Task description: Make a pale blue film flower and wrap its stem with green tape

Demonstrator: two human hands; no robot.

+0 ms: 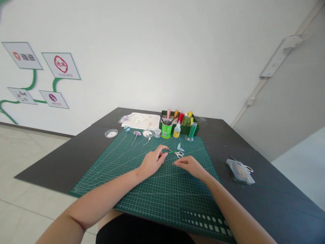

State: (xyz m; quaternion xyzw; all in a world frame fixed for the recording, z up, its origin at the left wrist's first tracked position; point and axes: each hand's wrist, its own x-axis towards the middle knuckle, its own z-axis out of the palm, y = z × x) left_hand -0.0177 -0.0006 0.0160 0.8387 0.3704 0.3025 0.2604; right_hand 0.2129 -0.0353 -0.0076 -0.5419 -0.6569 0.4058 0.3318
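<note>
upper-left wall panel [22,55]: "雅迪" | round-emblem wall panel [61,65]: "TONGWEI"

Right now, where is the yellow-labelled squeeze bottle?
In the head view, the squeeze bottle stands right of centre, near the far edge of the cutting mat, between the green can and the green thread spool.

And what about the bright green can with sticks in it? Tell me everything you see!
The can is round and bright green, with a pale label low on its front; metal or plastic, I can't tell. It stands upright near the far edge of the mat, between a white tub and a squeeze bottle, in front of the dark green box. Thin sticks, some dark, poke from its top.
</note>
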